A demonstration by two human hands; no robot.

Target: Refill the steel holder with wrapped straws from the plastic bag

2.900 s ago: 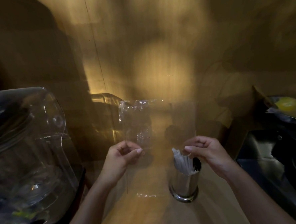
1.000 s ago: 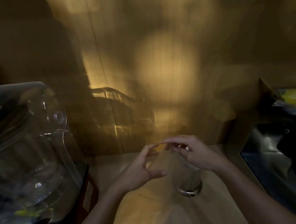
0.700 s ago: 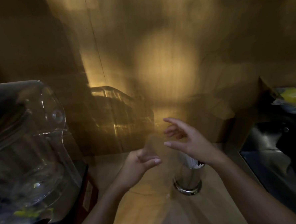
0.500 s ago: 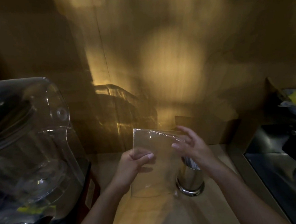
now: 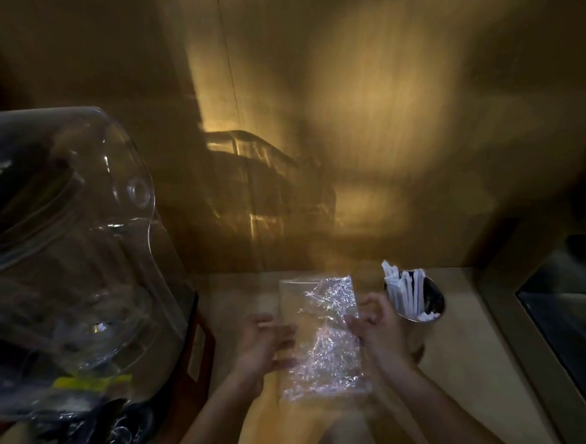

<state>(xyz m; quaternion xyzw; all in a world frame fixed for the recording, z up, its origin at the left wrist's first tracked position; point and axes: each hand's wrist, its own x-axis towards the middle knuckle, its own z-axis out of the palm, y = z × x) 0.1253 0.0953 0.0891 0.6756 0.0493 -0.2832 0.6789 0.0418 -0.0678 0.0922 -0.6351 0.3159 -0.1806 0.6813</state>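
Observation:
A clear, crinkled plastic bag (image 5: 322, 336) is stretched flat between both hands above the wooden counter (image 5: 465, 365). No straws show inside it. My left hand (image 5: 263, 347) grips its left edge and my right hand (image 5: 373, 323) pinches its right edge. The steel holder (image 5: 427, 303) stands upright on the counter just right of my right hand. White wrapped straws (image 5: 403, 289) stick up out of it.
A large clear plastic dome (image 5: 67, 252) over dark equipment fills the left side. A wooden wall (image 5: 381, 113) closes the back. A steel sink (image 5: 572, 325) lies at the right edge. A clear container (image 5: 269, 189) stands against the wall.
The bag was drawn flat between both hands and lowered toward me. My right hand left the top of the holder and took the bag's right edge, so the straws now show.

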